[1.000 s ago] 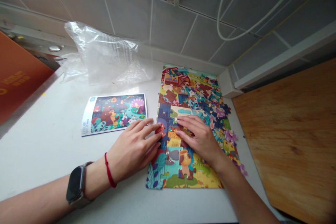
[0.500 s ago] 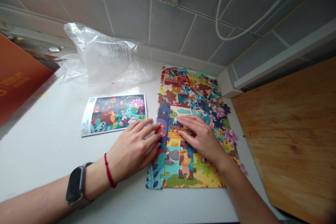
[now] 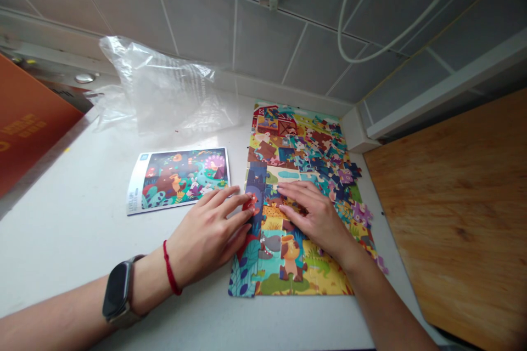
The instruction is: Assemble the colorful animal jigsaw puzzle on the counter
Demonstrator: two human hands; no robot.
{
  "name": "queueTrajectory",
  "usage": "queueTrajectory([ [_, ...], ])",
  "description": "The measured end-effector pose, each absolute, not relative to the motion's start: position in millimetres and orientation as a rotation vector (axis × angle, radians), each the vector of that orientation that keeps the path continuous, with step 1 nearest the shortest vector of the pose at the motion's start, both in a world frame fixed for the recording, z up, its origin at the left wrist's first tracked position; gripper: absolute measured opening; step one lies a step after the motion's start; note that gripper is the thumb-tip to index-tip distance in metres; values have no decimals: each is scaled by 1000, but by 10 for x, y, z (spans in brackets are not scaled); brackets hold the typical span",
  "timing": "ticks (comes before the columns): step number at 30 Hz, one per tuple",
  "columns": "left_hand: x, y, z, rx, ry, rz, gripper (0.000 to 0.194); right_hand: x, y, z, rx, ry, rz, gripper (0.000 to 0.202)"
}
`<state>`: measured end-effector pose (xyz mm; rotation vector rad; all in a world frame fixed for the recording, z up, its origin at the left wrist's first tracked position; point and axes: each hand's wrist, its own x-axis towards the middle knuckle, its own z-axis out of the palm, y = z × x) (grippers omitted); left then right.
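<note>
My left hand [image 3: 214, 223] lies flat with fingers apart, its fingertips on the joined blue and purple pieces [image 3: 256, 219] along the left side of the jigsaw. Opposite it, my right hand [image 3: 315, 211] rests on the picture with fingers stretched out; thumb and fingertips touch the small dark pieces [image 3: 272, 197] near the middle. A bear-like animal piece [image 3: 291, 258] lies below. Under the pieces is a colourful puzzle board [image 3: 325, 279]. Loose jigsaw pieces [image 3: 321, 145] lie heaped over its upper and right parts, and my right hand hides some of them.
A picture leaflet [image 3: 185, 178] lies left of the board. Behind it is a crumpled clear plastic bag [image 3: 164, 88]. An orange box [image 3: 33, 120] stands at far left, a wooden board [image 3: 461, 208] at right. A white cable [image 3: 340, 38] hangs by the tiled wall.
</note>
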<state>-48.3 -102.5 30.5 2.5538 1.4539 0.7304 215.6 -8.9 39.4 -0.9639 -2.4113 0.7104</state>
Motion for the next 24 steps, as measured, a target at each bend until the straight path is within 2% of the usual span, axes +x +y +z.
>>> queueTrajectory([
  [24, -485, -1028, 328, 2546, 1451, 727, 24, 2157, -88, 391, -975, -2417, 699, 32],
])
